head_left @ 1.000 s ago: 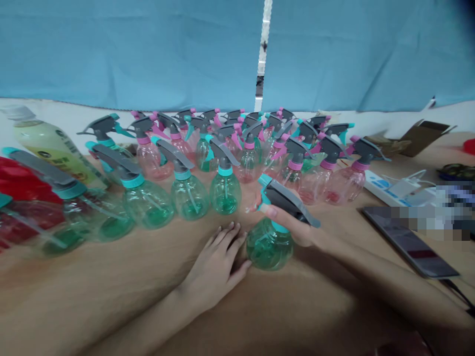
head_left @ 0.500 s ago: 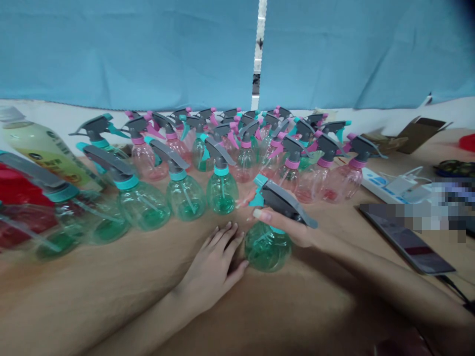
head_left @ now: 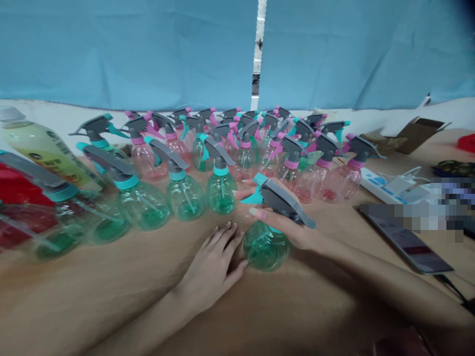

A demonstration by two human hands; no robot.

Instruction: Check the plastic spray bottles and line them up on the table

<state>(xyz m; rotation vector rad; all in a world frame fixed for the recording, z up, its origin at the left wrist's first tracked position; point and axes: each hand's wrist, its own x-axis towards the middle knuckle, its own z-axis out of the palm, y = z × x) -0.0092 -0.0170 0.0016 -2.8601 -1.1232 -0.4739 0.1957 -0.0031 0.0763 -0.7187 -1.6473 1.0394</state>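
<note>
A green see-through spray bottle point(head_left: 265, 246) with a grey and teal trigger head stands on the brown table point(head_left: 111, 296) in front of me. My right hand point(head_left: 285, 222) is closed round its neck and spray head, fingers wrapped over the trigger. My left hand point(head_left: 215, 267) lies flat on the table just left of the bottle, fingers stretched out, thumb touching the bottle's base. Behind stand several more spray bottles, green ones point(head_left: 220, 190) in the nearer row and pink ones point(head_left: 343, 180) further back.
At the left lie a yellowish-green drink bottle point(head_left: 44, 148) and something red point(head_left: 18, 198). To the right are a dark phone point(head_left: 406, 242), a white power strip point(head_left: 386, 185) with plugs, and a brown box point(head_left: 419, 133). A blue cloth hangs behind the table.
My right hand has tilted the spray head slightly and shifted the bottle a little to the left. My left hand stays flat beside it.
</note>
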